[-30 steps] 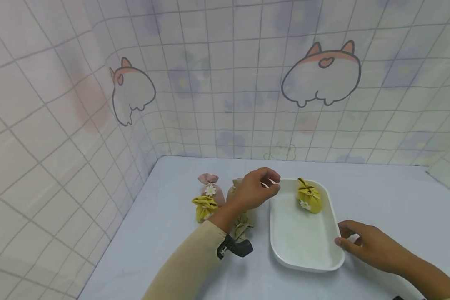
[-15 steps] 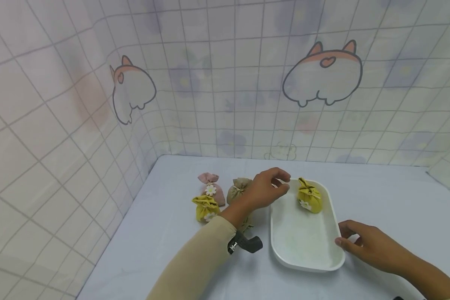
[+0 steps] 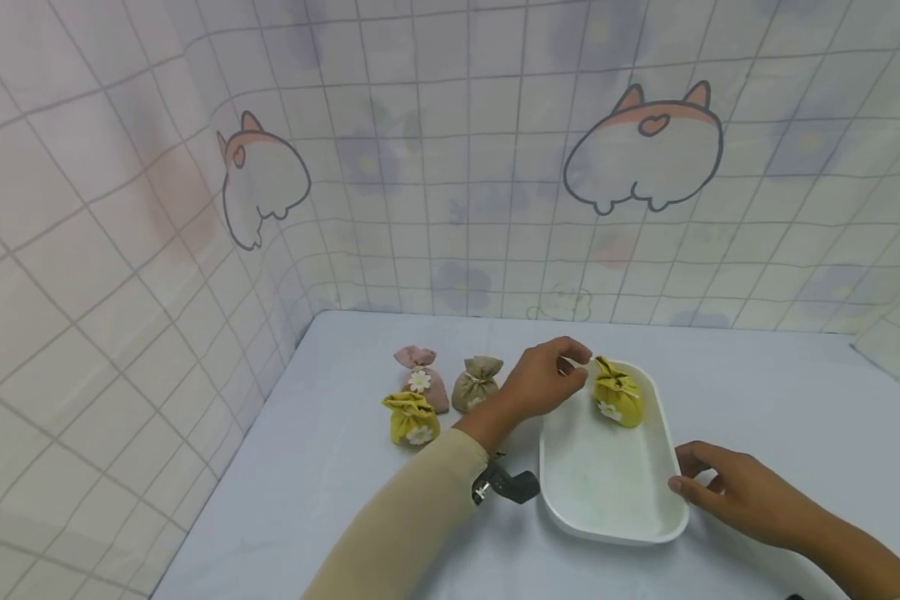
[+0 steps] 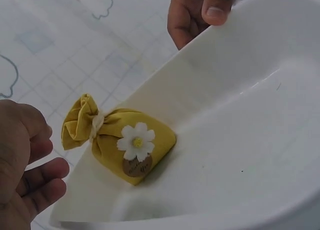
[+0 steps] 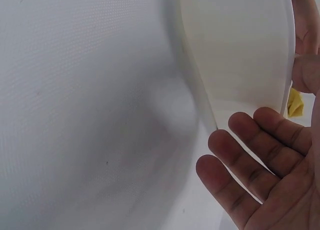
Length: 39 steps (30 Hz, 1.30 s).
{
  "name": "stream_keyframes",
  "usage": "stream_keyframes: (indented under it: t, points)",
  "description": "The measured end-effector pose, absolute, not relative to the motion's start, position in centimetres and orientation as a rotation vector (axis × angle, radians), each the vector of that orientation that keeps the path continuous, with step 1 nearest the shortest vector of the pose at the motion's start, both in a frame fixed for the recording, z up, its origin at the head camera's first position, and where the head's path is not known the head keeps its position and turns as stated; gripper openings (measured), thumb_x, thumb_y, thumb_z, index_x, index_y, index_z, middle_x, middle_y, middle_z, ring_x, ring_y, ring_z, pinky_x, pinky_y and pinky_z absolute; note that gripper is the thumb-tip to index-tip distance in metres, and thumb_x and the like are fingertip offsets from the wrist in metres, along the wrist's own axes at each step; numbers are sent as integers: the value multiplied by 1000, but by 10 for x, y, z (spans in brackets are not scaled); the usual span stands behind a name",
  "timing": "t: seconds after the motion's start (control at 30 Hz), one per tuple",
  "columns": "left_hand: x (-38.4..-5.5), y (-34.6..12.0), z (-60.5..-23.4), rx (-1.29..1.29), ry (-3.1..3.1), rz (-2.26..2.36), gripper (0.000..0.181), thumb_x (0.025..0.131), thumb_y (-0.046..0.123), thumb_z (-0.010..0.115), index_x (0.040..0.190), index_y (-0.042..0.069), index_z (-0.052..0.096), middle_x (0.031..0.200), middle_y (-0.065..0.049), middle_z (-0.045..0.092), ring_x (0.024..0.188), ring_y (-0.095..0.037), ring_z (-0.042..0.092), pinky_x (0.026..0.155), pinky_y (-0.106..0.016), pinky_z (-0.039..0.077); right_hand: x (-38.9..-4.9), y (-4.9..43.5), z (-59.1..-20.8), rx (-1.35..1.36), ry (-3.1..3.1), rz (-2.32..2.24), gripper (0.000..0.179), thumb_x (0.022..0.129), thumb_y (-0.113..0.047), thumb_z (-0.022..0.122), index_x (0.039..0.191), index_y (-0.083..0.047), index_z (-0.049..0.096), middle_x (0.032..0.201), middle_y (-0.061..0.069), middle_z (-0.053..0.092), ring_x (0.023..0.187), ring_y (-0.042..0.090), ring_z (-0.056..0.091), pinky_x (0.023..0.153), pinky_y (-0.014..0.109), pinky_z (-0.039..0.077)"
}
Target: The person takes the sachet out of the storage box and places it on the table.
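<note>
My left hand [image 3: 546, 379] hovers over the far left corner of a white plastic tray [image 3: 600, 487], fingers loosely bent and holding nothing. Just right of it, a yellow cloth pouch [image 3: 618, 393] with a tied neck and a white flower lies inside the tray. In the left wrist view, a gap separates the fingertips from the pouch [image 4: 132, 145]. My right hand [image 3: 735, 487] holds the tray's right rim, thumb over the edge. From the right wrist view, its fingers [image 5: 235, 150] lie along the outer wall.
Left of the tray stand a pink pouch [image 3: 425, 383], another yellow pouch [image 3: 411, 418] and a beige pouch [image 3: 474, 383]. My left forearm [image 3: 412, 508] passes over the table and mostly hides something beneath the wrist. A patterned curtain [image 3: 435, 167] hangs behind the table.
My left hand has moved right, from the tray's left edge to over its far left corner, closer to the yellow pouch. The right hand and tray have stayed put.
</note>
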<state>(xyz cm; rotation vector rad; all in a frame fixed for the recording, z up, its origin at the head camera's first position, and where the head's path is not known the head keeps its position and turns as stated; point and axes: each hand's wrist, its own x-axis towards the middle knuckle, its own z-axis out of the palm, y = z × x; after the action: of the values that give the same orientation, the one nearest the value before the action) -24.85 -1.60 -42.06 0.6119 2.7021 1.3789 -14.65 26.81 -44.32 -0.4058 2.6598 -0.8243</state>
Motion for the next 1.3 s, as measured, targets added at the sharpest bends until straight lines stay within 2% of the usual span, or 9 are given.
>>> stream_keyframes:
  t: [0.43,0.7,0.83,0.93,1.1,1.3]
  points:
    - [-263,-2,-432,697,2746,1214,27,101,18,65,128,22,66,126,7,67,95,1,61,73,-19,50,-146,267,-442,-381,2650,-826,51,95,-45,72,127,-7,64,109,1,70,85,14,63,68,27,54]
    - [-262,0,-432,700,2749,1106,34,105,19,58,138,22,59,136,10,63,107,-4,62,81,-20,49,-146,267,-443,-381,2650,-836,52,95,-46,71,127,-6,63,110,1,70,87,14,63,69,27,54]
    - [-260,3,-430,713,2744,1122,36,105,17,58,141,21,57,131,8,65,104,-4,62,80,-20,49,-147,267,-441,-375,2656,-818,52,95,-44,71,128,-5,63,111,2,70,89,14,63,69,27,54]
    - [-259,4,-427,730,2744,1128,37,103,14,59,140,22,59,124,7,66,95,-3,60,74,-19,50,-148,266,-441,-377,2658,-807,51,96,-43,71,128,-5,63,111,2,70,89,14,63,69,27,54]
    - [-257,5,-425,751,2743,1124,26,101,13,64,126,20,69,110,10,64,87,-2,56,66,-18,49,-146,267,-442,-411,2666,-813,50,97,-44,70,128,-5,63,111,1,70,88,13,63,69,27,54]
    - [-254,5,-422,757,2744,1106,12,101,21,68,112,22,71,98,15,62,86,-1,56,67,-18,48,-146,268,-444,-417,2673,-838,51,95,-46,71,127,-7,64,110,-1,70,88,13,64,70,26,54]
